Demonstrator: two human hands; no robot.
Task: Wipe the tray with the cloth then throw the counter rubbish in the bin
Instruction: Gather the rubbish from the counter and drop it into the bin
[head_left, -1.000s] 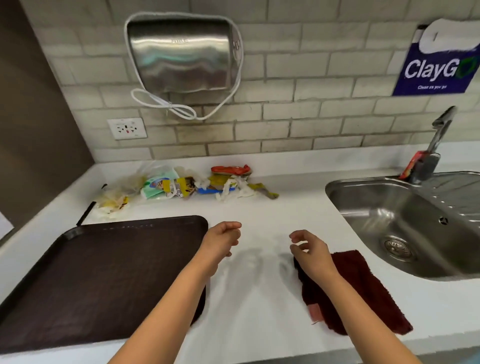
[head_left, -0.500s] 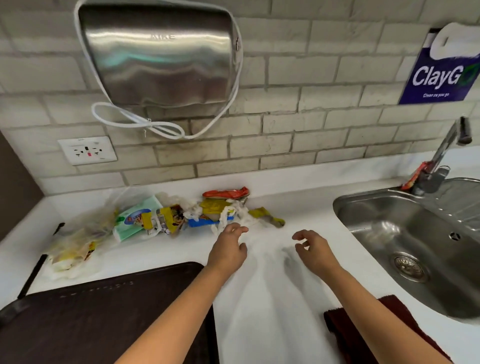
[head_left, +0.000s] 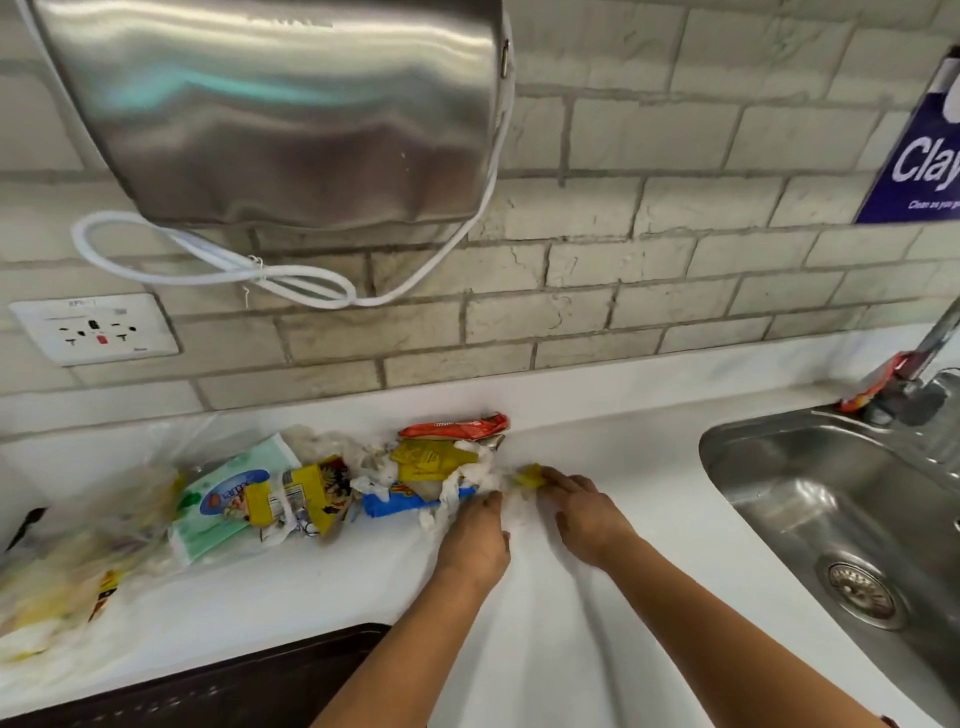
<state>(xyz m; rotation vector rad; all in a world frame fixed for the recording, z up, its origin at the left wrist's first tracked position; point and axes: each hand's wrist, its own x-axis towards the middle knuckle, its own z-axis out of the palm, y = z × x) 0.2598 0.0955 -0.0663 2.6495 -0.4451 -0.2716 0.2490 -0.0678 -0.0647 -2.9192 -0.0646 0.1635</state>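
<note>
Reaching into the right end of the rubbish with both hands.
Left hand: fingers curled down onto white tissue; whether they pinch it cannot be told. Right hand: fingertips touch a small yellow scrap, grip unclear. The rubbish lies in a row along the far counter by the wall, under a dryer. The tray sits at the near left edge; the sink is right.

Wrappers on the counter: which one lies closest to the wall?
The red wrapper, at the back of the pile by the wall. The yellow wrapper and blue wrapper lie in front of it.
</note>
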